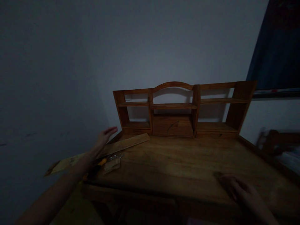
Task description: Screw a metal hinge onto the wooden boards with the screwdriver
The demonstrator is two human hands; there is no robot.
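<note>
Over the left side of the wooden desk (178,162), my left hand (105,136) is raised with its fingers stretched out and nothing in them. A long wooden board (127,143) lies below and behind it, sticking out past the desk's left edge. Near my left forearm are a yellow-and-black tool handle (102,162) and a small light-brown piece (112,165), perhaps paper or wood. On the right, low over the desktop, my right hand (237,186) is blurred. Beside its fingertips is a dark patch, and I cannot tell whether it is an object or a shadow.
A wooden shelf unit (173,106) stands along the back of the desk, against a pale wall (150,43). A dark curtain or window (276,53) is at upper right. Beyond the desk's right edge stands a wooden piece of furniture (278,137).
</note>
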